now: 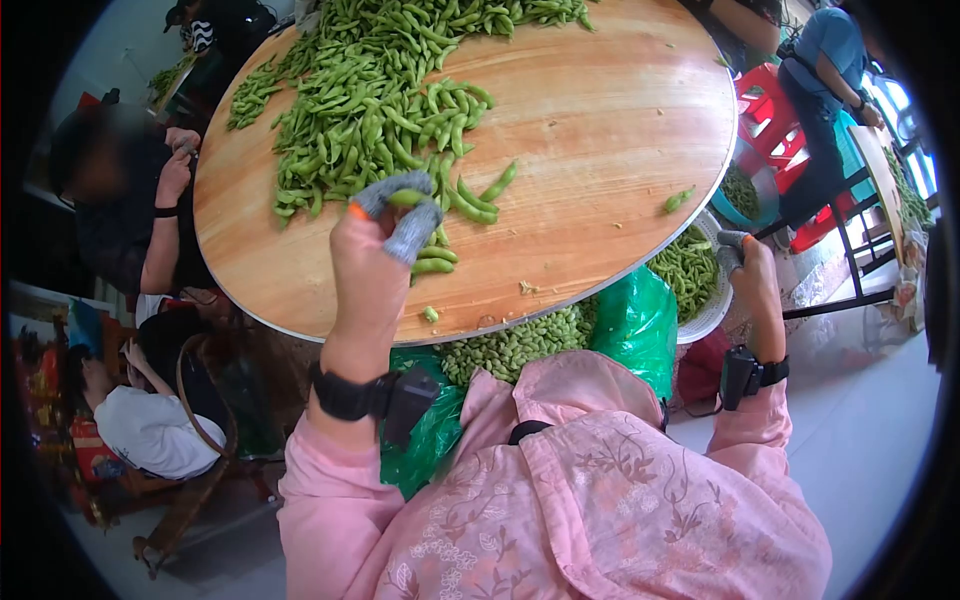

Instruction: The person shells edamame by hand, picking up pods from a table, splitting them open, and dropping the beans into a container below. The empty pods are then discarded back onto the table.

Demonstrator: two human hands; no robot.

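Note:
My left hand (pixel 375 235), with grey knitted covers on thumb and finger, pinches a green soybean pod (pixel 405 198) over the near part of the round wooden table (pixel 580 160). Just beyond it spreads a big pile of soybean pods (pixel 370 110), with several loose pods beside my fingers. Out to the right, my right hand (pixel 750 272) is closed at the rim of a white basket (pixel 712 318) full of green pods (pixel 688 270). Its thumb and finger, in grey covers too, press together; whatever they hold is too small to make out.
Green plastic (pixel 635 325) covers my lap, with shelled beans (pixel 520 345) between its sides. A person in dark clothing (pixel 120 200) sits at left, another in white (pixel 160 425) lower down. Red stools (pixel 770 120) and a teal basin (pixel 745 190) stand at right.

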